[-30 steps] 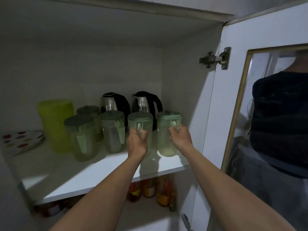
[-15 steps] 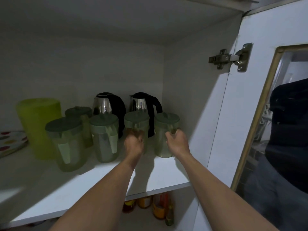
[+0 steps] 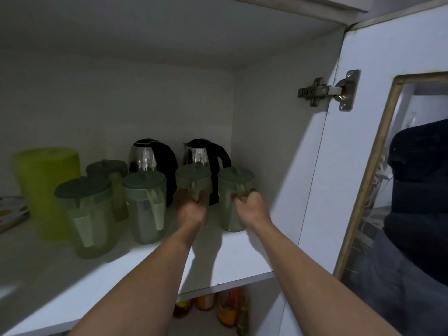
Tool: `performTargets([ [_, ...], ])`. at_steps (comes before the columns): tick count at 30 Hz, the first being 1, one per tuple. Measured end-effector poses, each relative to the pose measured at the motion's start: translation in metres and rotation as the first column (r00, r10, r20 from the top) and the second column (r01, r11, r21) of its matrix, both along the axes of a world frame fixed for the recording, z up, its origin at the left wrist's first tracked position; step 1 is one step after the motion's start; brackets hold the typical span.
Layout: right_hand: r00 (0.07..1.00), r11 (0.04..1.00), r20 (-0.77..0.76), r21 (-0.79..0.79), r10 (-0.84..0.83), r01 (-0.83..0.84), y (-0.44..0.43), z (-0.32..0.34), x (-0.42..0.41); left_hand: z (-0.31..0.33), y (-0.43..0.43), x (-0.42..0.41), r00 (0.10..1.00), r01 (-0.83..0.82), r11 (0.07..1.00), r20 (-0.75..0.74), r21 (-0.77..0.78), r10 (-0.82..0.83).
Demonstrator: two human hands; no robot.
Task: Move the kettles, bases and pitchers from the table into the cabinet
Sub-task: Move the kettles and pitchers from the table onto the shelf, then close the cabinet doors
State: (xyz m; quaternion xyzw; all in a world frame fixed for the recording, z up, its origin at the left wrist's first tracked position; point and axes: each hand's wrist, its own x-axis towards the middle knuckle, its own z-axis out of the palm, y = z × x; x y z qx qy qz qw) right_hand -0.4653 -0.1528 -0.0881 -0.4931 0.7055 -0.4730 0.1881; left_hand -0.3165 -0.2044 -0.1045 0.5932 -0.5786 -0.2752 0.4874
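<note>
Each hand grips a green pitcher by its handle near the shelf's right end: left hand [image 3: 191,209] on one pitcher [image 3: 192,177], right hand [image 3: 252,208] on the other [image 3: 234,200]. Both pitchers seem set down before the kettles [image 3: 206,154], so next comes letting go.

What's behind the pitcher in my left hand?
A steel kettle with a black handle stands behind that pitcher. The pitcher and left hand hide the kettle's bottom, so any base is unseen.
</note>
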Motion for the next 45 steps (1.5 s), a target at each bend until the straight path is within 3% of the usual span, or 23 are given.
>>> performTargets([
  [8, 0.997, 0.999, -0.074, 0.027, -0.030, 0.032, 0.026, 0.017, 0.010, 0.016, 0.031, 0.003, 0.995, -0.050, 0.997, 0.094, 0.055, 0.045],
  [15, 0.956, 0.993, -0.279, 0.040, -0.091, 0.107, 0.065, 0.044, 0.025, 0.037, 0.066, 0.010, 0.992, -0.097, 0.988, 0.090, 0.124, 0.087],
  [22, 0.898, 0.998, -0.437, -0.002, -0.060, 0.066, 0.130, 0.078, 0.038, 0.080, 0.119, 0.034, 0.983, 0.079, 0.989, 0.175, -0.123, -0.057],
  [28, 0.827, 0.998, -0.559, -0.037, -0.061, 0.048, 0.205, 0.112, 0.051, 0.122, 0.179, 0.065, 0.914, 0.294, 0.892, 0.375, -0.345, -0.156],
  [31, 0.807, 0.997, -0.586, -0.054, -0.075, 0.053, 0.247, 0.132, 0.057, 0.137, 0.213, 0.074, 0.905, 0.327, 0.846, 0.398, -0.421, -0.152],
  [45, 0.612, 0.954, -0.737, -0.162, -0.287, 0.252, 0.468, 0.201, 0.039, 0.185, 0.371, 0.038, 0.840, 0.526, 0.682, 0.437, -0.509, -0.322],
])
